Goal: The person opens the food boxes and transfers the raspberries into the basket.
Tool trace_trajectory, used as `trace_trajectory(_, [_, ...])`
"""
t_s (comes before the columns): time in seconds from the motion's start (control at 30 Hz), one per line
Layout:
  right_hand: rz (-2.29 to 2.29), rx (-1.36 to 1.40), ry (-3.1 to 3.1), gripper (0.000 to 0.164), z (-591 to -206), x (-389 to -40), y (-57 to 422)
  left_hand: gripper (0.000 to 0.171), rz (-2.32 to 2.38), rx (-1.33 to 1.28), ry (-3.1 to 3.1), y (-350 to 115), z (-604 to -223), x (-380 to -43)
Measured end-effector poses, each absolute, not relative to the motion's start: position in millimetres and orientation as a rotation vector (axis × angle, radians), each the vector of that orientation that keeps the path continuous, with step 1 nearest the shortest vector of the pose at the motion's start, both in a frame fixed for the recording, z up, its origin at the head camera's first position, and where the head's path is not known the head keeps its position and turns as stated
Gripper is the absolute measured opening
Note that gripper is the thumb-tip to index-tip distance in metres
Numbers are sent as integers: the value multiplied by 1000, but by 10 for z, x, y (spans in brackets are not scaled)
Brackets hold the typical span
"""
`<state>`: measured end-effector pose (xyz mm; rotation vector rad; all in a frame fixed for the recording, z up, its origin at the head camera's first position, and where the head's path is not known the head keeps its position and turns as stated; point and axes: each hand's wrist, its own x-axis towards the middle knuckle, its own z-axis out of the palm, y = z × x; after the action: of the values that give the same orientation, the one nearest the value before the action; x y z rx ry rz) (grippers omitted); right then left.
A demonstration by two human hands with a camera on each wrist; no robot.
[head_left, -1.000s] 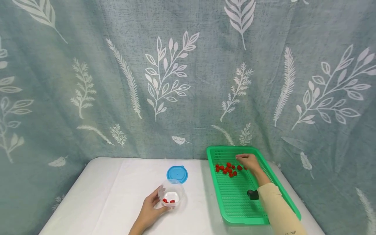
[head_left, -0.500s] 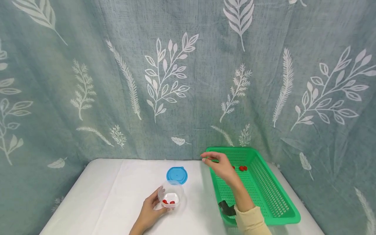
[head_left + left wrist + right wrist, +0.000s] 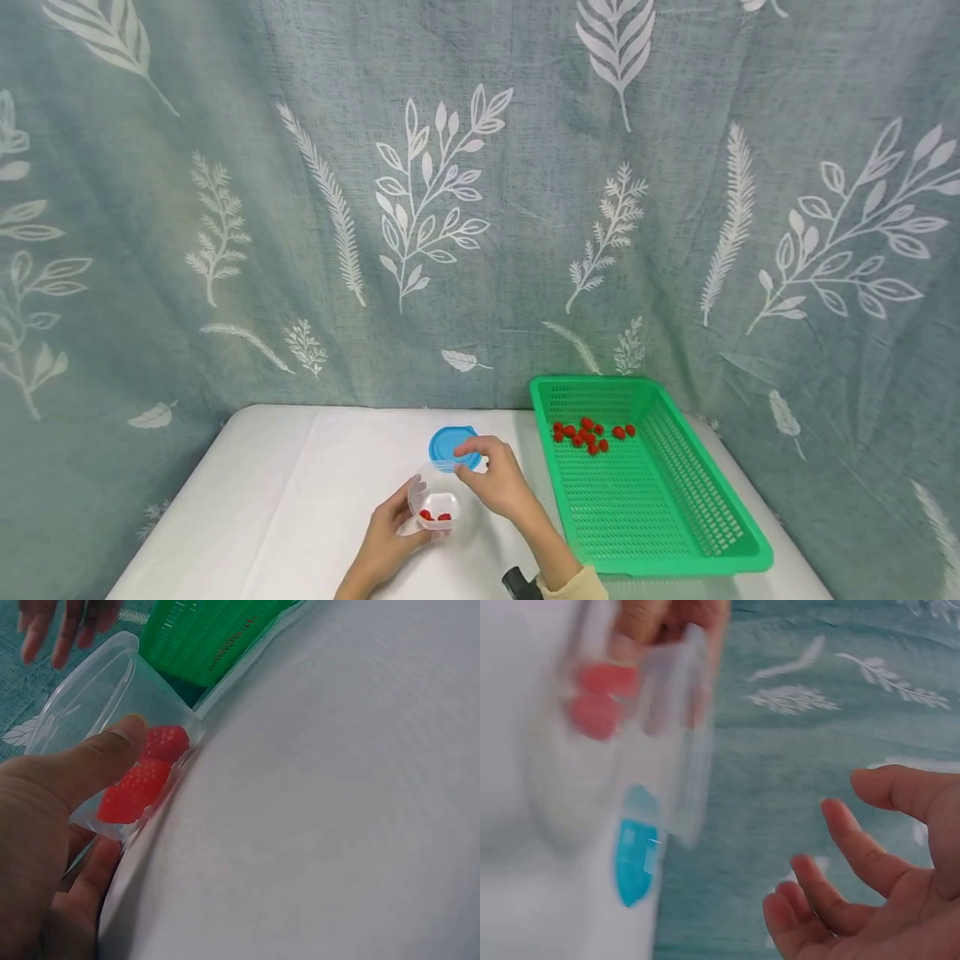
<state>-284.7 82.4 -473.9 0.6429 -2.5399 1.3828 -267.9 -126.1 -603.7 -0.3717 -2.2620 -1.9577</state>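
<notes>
My left hand [image 3: 386,537] grips a clear plastic container [image 3: 420,492] from its left side, thumb pressed along the wall in the left wrist view. Red raspberries [image 3: 146,780] lie at the bottom of the container, which stands on the white table. Over the container's far right rim hovers my right hand [image 3: 498,479], thumb and fingers spread apart with nothing between them. A round blue lid [image 3: 447,443] lies just behind the container, partly covered by the right hand's fingers in the head view.
To the right stands a green mesh basket [image 3: 660,492] with several raspberries [image 3: 585,433] gathered toward its far left. A patterned grey-green curtain [image 3: 330,250] hangs behind the white table [image 3: 292,500].
My right hand has moved left, from above the basket's raspberries to above the container, with its fingers spreading. The left hand and the container have stayed in place.
</notes>
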Motion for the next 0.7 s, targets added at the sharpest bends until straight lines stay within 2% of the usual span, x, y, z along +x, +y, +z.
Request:
trace_trajectory(0.2, [1376,554,-2580,30,-5140,-2857,693,88,-1935,-373,-2275,-1262,-6035,-2698])
trace_trajectory(0.4, [1478,588,-2595,24,-5394,-2899,633,89,-1925,-378,-2287,-1261,-6047,-2701])
trace_trajectory(0.7, [1541,707,-2645,17,-5506,-3014,631,88,-1908,-397,-2267,-1261,-6055,-2690])
